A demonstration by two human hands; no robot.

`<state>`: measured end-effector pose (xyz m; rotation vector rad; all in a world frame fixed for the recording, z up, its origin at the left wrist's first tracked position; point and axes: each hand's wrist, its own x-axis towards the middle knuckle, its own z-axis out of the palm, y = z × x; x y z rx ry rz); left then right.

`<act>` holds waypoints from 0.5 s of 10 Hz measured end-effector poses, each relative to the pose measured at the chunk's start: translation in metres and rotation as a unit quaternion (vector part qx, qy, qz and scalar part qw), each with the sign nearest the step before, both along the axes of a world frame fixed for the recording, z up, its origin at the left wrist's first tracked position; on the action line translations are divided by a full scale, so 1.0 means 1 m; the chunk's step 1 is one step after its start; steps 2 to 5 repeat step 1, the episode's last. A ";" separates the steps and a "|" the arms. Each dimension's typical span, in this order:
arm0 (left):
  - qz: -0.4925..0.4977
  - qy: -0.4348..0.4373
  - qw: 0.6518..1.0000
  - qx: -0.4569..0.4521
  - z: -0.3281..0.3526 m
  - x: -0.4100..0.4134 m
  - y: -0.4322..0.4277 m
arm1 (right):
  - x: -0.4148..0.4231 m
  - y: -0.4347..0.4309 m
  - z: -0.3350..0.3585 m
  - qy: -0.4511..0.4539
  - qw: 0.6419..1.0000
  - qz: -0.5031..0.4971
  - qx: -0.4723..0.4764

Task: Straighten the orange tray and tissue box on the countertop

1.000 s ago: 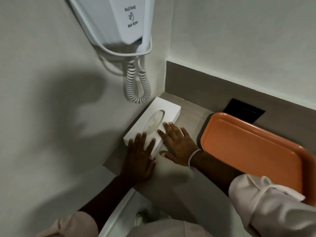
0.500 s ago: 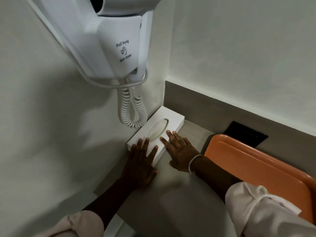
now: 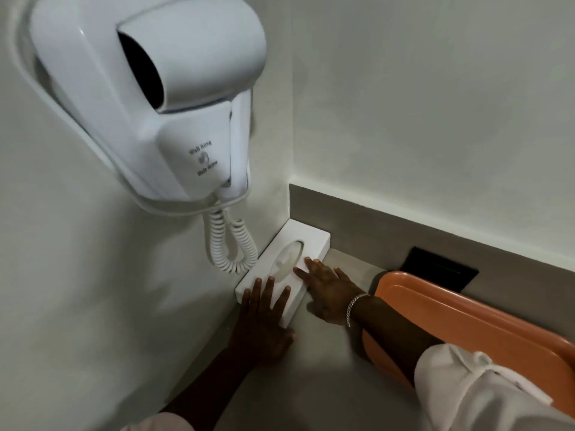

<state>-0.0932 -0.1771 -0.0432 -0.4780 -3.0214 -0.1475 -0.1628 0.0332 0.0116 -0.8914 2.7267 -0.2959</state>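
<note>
My left hand [image 3: 264,325] lies flat and open, palm down, with its fingers spread over the near end of the white tissue box [image 3: 284,269] and the heel of the palm on the grey countertop [image 3: 311,368]. My right hand [image 3: 326,289] is open too, gripping nothing; its fingertips [image 3: 308,261] rest on the top of the box along its right edge, just beside the oval dispensing slot, while the palm sits against the box's right side. A silver chain bracelet [image 3: 354,307] circles that wrist, and a pale rolled sleeve [image 3: 482,390] covers the forearm lower down.

The tissue box sits in the corner of the countertop, its long left side against the white wall and its far end touching the grey backsplash [image 3: 389,225]. The orange tray [image 3: 466,321] lies on the countertop to the right of the box, apart from it, with my right forearm crossing over its near left corner. A black panel [image 3: 441,272] is set in the backsplash just behind the tray.

A white wall-hung hair dryer [image 3: 149,98] is mounted above on the left wall, and its coiled cord [image 3: 231,244] hangs down just beside the box.
</note>
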 end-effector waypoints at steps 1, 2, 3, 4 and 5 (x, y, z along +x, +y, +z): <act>0.029 -0.003 0.999 0.036 0.018 0.002 0.011 | 0.040 0.011 0.038 0.022 0.957 -0.104 -0.271; 0.029 -0.003 0.999 0.036 0.018 0.002 0.011 | 0.040 0.011 0.038 0.022 0.957 -0.104 -0.271; 0.029 -0.003 0.999 0.036 0.018 0.002 0.011 | 0.040 0.011 0.038 0.022 0.957 -0.104 -0.271; 0.029 -0.003 0.999 0.036 0.018 0.002 0.011 | 0.040 0.011 0.038 0.022 0.957 -0.104 -0.271; 0.029 -0.003 0.999 0.036 0.018 0.002 0.011 | 0.040 0.011 0.038 0.022 0.957 -0.104 -0.271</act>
